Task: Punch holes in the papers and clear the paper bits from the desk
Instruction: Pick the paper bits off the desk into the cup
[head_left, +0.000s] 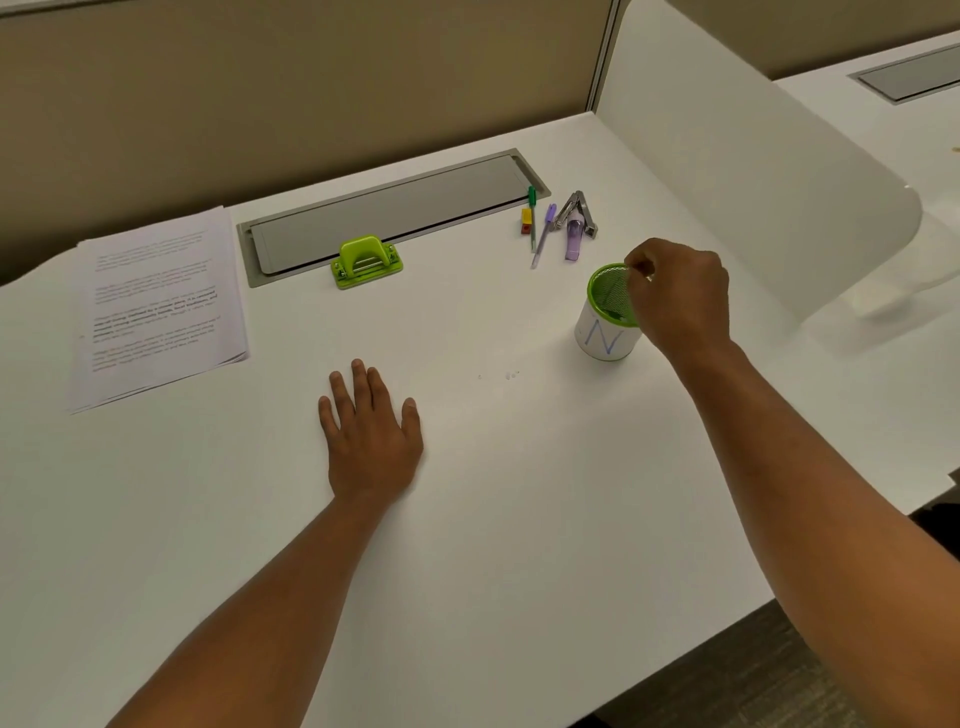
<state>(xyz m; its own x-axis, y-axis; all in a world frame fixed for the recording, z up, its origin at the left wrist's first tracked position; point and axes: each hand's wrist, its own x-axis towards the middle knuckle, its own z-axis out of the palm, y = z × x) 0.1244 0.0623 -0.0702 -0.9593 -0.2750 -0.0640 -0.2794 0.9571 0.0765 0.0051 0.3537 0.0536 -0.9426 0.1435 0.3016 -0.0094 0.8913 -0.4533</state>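
Paper bits (511, 374) on white desk (519, 519) — right hand (678, 296) pinched over green mesh cup (608, 312); left hand (371, 436) flat, fingers spread.

pens (540, 235), stapler (576, 209), grey cable tray (395, 213)

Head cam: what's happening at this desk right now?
A person is clearing up after hole punching. The right hand, fingers pinched, is over the green mesh cup, apparently dropping paper bits in. The left hand rests flat on the desk. A few paper bits remain between the hands. The green hole punch and paper stack sit untouched.
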